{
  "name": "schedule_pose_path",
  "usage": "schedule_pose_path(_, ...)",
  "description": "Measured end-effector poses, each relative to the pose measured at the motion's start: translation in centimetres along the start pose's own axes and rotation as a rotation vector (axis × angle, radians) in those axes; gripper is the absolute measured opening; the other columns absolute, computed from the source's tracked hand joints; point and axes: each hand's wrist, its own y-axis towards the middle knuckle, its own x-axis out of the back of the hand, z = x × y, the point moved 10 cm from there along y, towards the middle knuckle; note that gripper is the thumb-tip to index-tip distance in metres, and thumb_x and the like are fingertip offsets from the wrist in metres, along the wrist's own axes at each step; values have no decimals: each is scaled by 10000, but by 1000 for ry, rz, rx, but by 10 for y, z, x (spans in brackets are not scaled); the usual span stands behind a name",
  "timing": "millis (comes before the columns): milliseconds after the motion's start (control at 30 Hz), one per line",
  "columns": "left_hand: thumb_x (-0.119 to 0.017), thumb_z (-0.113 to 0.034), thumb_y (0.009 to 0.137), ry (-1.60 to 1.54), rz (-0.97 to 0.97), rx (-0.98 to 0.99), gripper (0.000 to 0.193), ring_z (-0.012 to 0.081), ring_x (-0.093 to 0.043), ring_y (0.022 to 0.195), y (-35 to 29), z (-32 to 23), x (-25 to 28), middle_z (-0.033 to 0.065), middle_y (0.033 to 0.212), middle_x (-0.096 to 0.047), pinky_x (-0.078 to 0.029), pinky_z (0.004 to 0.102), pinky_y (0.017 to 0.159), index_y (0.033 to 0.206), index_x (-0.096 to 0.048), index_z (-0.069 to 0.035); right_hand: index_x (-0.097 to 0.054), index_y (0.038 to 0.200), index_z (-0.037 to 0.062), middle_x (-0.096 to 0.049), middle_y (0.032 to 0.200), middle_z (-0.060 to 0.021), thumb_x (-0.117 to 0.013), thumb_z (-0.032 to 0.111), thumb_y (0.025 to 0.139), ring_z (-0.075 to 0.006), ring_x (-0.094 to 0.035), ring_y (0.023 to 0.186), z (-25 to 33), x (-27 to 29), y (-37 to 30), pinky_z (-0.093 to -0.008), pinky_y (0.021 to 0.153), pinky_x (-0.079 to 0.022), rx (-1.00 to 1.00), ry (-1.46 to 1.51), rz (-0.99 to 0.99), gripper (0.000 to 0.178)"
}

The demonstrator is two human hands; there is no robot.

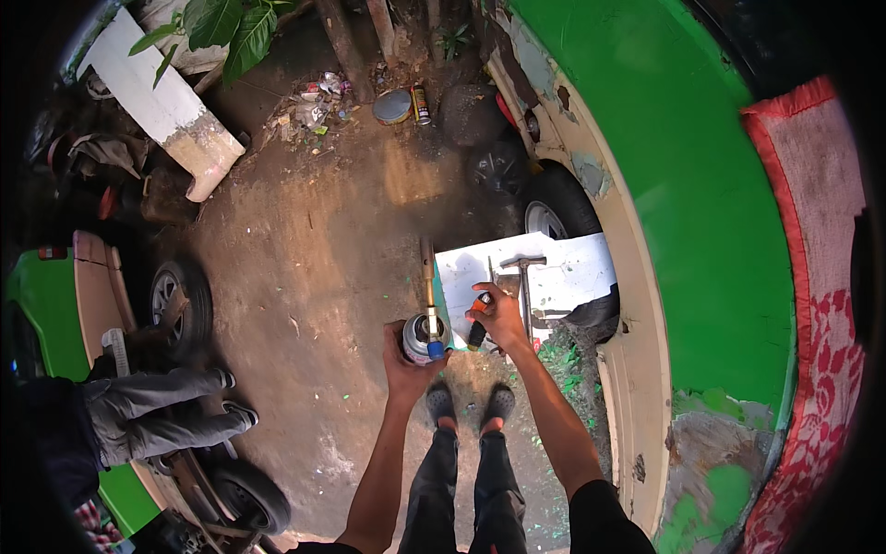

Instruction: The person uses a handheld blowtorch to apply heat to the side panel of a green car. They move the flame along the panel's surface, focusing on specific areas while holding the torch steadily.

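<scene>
My left hand (403,374) is wrapped round the canister of a gas blowtorch (417,342). The torch's brass nozzle points away from me, and a blue knob sits at its near end. No flame can be made out. In my right hand (501,320) is a screwdriver with an orange and black handle (476,334), pinched between the fingers above a white board (583,263). A hammer (525,277) lies on that board, its head at the far end, just right of my right hand. Other small tools there are partly hidden by the hand.
A green vehicle body (688,249) with peeling paint and a wheel (558,205) runs along the right. Green paint flakes (558,369) lie beside it. At left, a person in grey trousers (152,415) is by another green vehicle (51,305). A flat tin (392,106) and litter lie ahead.
</scene>
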Motion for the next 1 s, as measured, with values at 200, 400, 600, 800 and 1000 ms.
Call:
schedule_pose_path(200, -896, -82, 580, 100, 54, -11, 696, 190, -582, 914, -33, -76, 13, 109, 987, -549, -490, 342, 796, 1072, -406, -36, -500, 1307, 42, -660, 1023, -93, -635, -46, 919, -148, -672, 977, 108, 46, -150, -270, 838, -522, -12, 680, -178, 420)
schedule_pose_path(400, -898, -150, 589, 323, 217, -5, 703, 278, -610, 931, -101, -175, -20, 146, 998, -568, -492, 405, 803, 1070, -394, -58, -572, 1050, 21, -587, 792, -15, -614, 177, 992, -99, -560, 695, 208, 98, -295, -275, 645, -474, -60, 665, -246, 172)
schedule_pose_path(600, -904, -248, 570, 309, 311, -150, 774, 395, -612, 942, -175, -214, -44, 176, 1013, -571, -483, 488, 792, 1140, -419, -53, -571, 873, -4, -502, 608, 42, -677, 243, 955, -32, -384, 567, 294, 138, -385, -245, 487, -313, -4, 289, -457, 281)
schedule_pose_path(800, -870, -234, 621, 362, 379, -213, 681, 418, -594, 936, -243, -276, -83, 190, 984, -557, -471, 496, 791, 1085, -424, -10, -565, 805, -33, -548, 560, -76, -705, 230, 926, -68, -449, 528, 281, 175, -461, -277, 477, -380, 34, 48, -729, 321)
schedule_pose_path(1000, -844, -175, 618, 544, 241, -355, 656, 424, -557, 991, -290, -299, -98, 199, 1022, -523, -464, 500, 811, 1097, -423, -18, -548, 764, -39, -473, 484, -101, -688, 275, 932, -102, -368, 468, 269, 210, -505, -346, 449, -314, -2, 57, -735, 383)
